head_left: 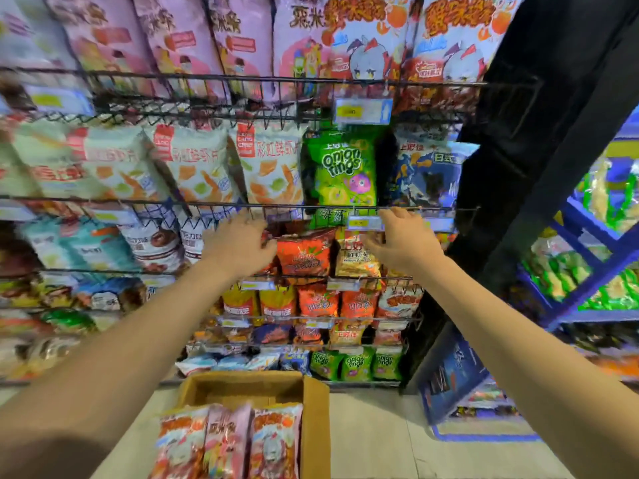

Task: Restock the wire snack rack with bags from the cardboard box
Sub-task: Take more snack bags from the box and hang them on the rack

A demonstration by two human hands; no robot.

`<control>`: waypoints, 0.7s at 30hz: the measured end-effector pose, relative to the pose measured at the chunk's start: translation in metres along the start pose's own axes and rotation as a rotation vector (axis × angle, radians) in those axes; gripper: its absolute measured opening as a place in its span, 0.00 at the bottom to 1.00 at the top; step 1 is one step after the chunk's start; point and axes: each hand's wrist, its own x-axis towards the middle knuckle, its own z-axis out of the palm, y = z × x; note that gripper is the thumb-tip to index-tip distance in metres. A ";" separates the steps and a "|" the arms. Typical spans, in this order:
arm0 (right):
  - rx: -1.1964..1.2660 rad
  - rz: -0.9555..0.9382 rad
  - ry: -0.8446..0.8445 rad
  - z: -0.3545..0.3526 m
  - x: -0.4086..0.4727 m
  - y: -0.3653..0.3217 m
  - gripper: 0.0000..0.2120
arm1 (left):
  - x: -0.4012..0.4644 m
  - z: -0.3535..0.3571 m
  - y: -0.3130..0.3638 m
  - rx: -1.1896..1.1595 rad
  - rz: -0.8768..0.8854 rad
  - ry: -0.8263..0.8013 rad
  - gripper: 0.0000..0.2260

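The black wire snack rack (pixel 242 205) fills the view, with several tiers of bags. On the floor below stands the open cardboard box (pixel 315 423), with three red and pink snack bags (pixel 226 444) upright at its near end. Both my arms reach to the rack's middle tier. My left hand (pixel 242 248) has its fingers curled on the left edge of a red-orange bag (pixel 304 255) standing in that tier. My right hand (pixel 401 240) is just right of that bag, fingers apart, touching a yellow bag (pixel 356 261) under a price tag (pixel 364 223).
A green onion rings bag (pixel 342 167) and a blue bag (pixel 427 174) stand on the tier above my hands. A black post (pixel 539 133) borders the rack on the right, and beyond it is a blue shelf (pixel 587 257). A blue crate (pixel 453 375) sits on the floor by the box.
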 end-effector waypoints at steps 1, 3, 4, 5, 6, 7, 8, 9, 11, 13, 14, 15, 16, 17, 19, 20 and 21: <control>0.007 0.002 -0.033 0.009 -0.003 -0.020 0.31 | -0.008 0.006 -0.019 -0.012 -0.005 -0.026 0.29; 0.002 0.001 -0.077 0.027 -0.011 -0.061 0.30 | -0.026 0.020 -0.058 -0.020 -0.024 -0.113 0.30; -0.005 0.000 -0.092 0.037 -0.016 -0.083 0.29 | -0.034 0.027 -0.078 -0.006 -0.032 -0.153 0.30; -0.012 -0.008 -0.102 0.047 -0.020 -0.103 0.28 | -0.043 0.035 -0.098 0.015 -0.030 -0.180 0.29; -0.026 -0.012 -0.135 0.057 -0.025 -0.124 0.28 | -0.054 0.042 -0.116 0.026 -0.029 -0.182 0.28; -0.029 -0.028 -0.167 0.067 -0.028 -0.143 0.28 | -0.062 0.053 -0.136 0.018 -0.017 -0.179 0.26; -0.026 -0.034 -0.212 0.076 -0.032 -0.162 0.29 | -0.071 0.062 -0.154 -0.006 -0.015 -0.198 0.26; -0.013 -0.042 -0.249 0.087 -0.034 -0.179 0.29 | -0.080 0.069 -0.171 -0.034 -0.024 -0.213 0.26; 0.020 -0.039 -0.309 0.108 -0.044 -0.206 0.27 | -0.092 0.090 -0.202 -0.057 -0.054 -0.280 0.27; 0.045 -0.027 -0.373 0.133 -0.056 -0.224 0.26 | -0.103 0.112 -0.225 -0.060 -0.063 -0.351 0.30; 0.049 -0.025 -0.412 0.144 -0.062 -0.232 0.26 | -0.108 0.123 -0.234 -0.054 -0.077 -0.389 0.31; 0.059 -0.030 -0.449 0.158 -0.068 -0.238 0.25 | -0.112 0.134 -0.241 -0.040 -0.086 -0.413 0.31; 0.061 -0.029 -0.490 0.171 -0.073 -0.243 0.25 | -0.115 0.145 -0.248 -0.016 -0.105 -0.432 0.31; 0.067 -0.029 -0.522 0.184 -0.078 -0.246 0.26 | -0.118 0.158 -0.254 0.002 -0.120 -0.457 0.31; 0.055 0.000 -0.591 0.210 -0.085 -0.249 0.30 | -0.126 0.183 -0.262 -0.008 -0.152 -0.524 0.30; 0.059 0.024 -0.634 0.222 -0.089 -0.250 0.30 | -0.129 0.198 -0.265 -0.033 -0.177 -0.562 0.29; 0.080 0.042 -0.674 0.235 -0.091 -0.248 0.28 | -0.134 0.209 -0.267 -0.061 -0.199 -0.596 0.28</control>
